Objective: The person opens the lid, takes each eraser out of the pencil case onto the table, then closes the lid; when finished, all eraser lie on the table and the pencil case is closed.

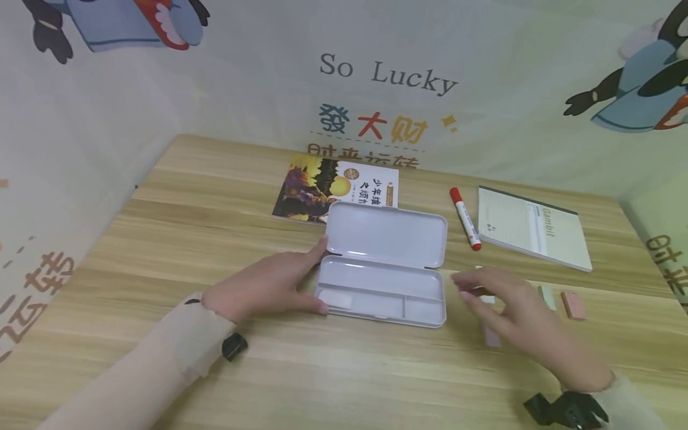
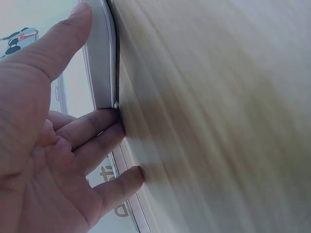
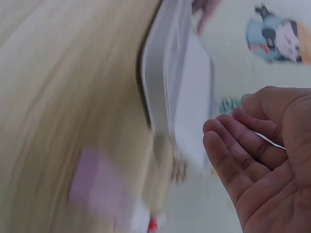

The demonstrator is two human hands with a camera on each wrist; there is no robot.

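Note:
A white pencil case lies with its lid tipped back. A small white eraser sits in its front left compartment. My left hand holds the case by its left side, thumb at the front corner and fingers farther back; the left wrist view shows those fingertips against the edge. To the right of the case, my right hand hovers with loosely bent fingers. Nothing lies between thumb and fingers in the right wrist view. Partly hidden beneath that hand are a purple eraser and a white one.
Right of the right hand lie a pale green eraser and a pink eraser. A red marker and a notebook are behind them. The lid overlaps a picture book. A printed cloth hangs behind the table.

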